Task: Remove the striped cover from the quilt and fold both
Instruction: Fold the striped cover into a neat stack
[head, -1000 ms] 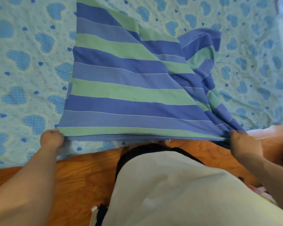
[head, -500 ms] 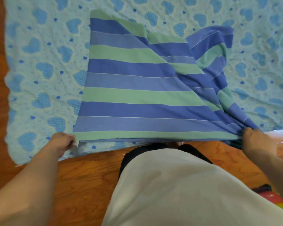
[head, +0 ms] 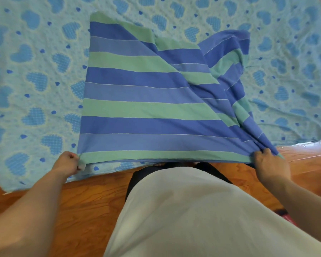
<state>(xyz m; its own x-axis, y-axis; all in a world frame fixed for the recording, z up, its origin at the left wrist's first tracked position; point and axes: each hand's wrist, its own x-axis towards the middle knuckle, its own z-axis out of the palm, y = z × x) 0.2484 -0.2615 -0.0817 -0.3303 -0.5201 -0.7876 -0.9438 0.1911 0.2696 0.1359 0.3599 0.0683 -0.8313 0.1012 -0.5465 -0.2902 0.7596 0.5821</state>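
Note:
The striped cover [head: 146, 108], in blue and green bands, lies folded over on top of the light blue quilt [head: 35, 80] with blue hearts, which is spread flat on the floor. My left hand [head: 68, 163] pinches the cover's near left corner. At the near right corner my right hand [head: 269, 162] grips bunched fabric. The near edge is stretched straight between both hands. The cover's right side is rumpled, with a flap [head: 228, 51] sticking out to the far right.
A wooden floor [head: 85, 201] shows below the quilt's near edge and at the left. My light shirt and dark trousers fill the bottom middle. A red object [head: 287, 217] peeks out at the lower right by my arm.
The view has shifted, so the quilt's left edge and the floor beside it now show. Both hands keep their hold on the cover's near corners, and the cover lies much the same.

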